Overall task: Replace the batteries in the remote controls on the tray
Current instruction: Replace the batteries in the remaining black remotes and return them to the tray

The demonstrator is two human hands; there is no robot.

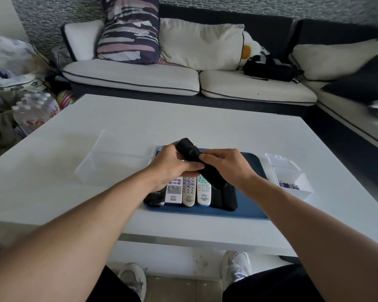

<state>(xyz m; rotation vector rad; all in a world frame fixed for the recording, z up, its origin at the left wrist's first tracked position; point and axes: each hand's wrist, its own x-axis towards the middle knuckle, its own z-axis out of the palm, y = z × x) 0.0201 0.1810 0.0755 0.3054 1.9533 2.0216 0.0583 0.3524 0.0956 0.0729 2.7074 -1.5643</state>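
Observation:
A long black remote (189, 149) is held up above the blue tray (252, 205), slanting from upper left to lower right. My left hand (169, 165) grips its far end from the left. My right hand (226, 165) holds its middle, fingertips pinching the top face. On the tray below lie several remotes side by side: a black one (155, 198) at the left, three white ones (189, 191) with coloured buttons, and dark ones (228, 198) at the right. The near end of the held remote is hidden behind my right hand.
A clear plastic box (292, 182) right of the tray holds several batteries (288, 185). A larger clear container (109, 158) stands left of the tray. The white table (74, 203) faces a sofa (183, 77) with cushions; water bottles (34, 112) stand on the floor at left.

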